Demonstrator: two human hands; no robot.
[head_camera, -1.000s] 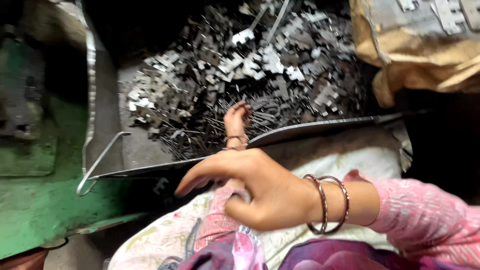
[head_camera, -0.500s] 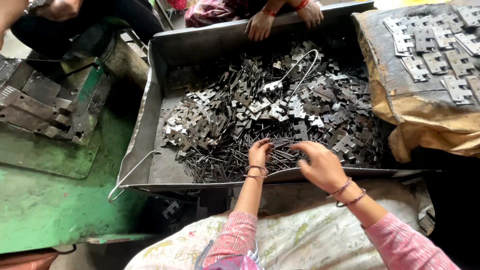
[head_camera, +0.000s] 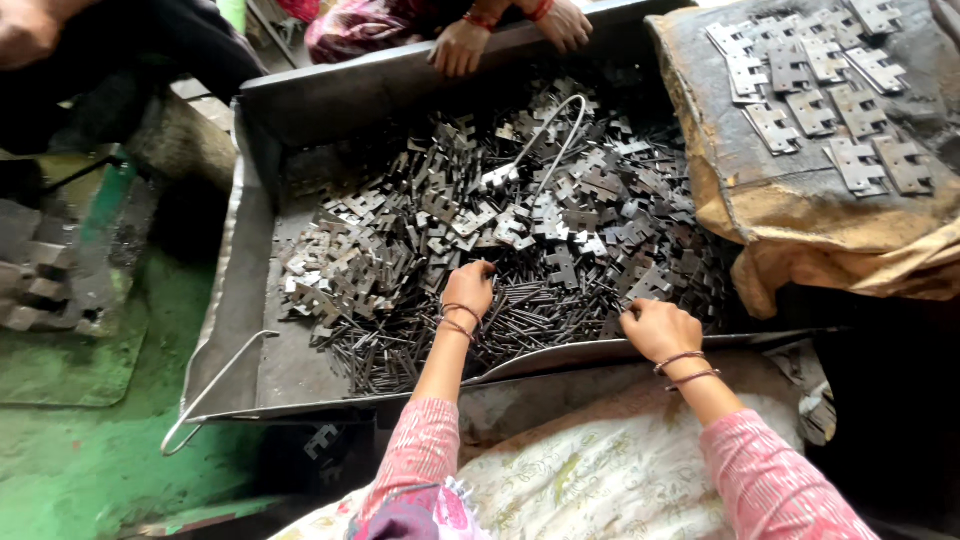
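Observation:
A large grey metal tray (head_camera: 240, 300) holds a heap of flat metal hinge plates (head_camera: 520, 210) and thin metal pins (head_camera: 420, 345). My left hand (head_camera: 470, 287) reaches into the tray, fingers curled down on the plates and pins near the heap's front. My right hand (head_camera: 655, 328) rests near the tray's front rim, fingers bent on the plates there. Whether either hand grips a piece I cannot tell. Both wrists wear bangles, with pink sleeves behind them.
Assembled hinges (head_camera: 820, 110) lie in rows on a brown sack-covered surface at the right. Another person's hands (head_camera: 510, 35) rest on the tray's far rim. A wire handle (head_camera: 215, 385) sticks out at the tray's front left. Green floor (head_camera: 70, 440) lies to the left.
The view rose from my lap to the whole tray. My right hand moved from in front of me down to the tray's front rim. My left hand stays in the pile.

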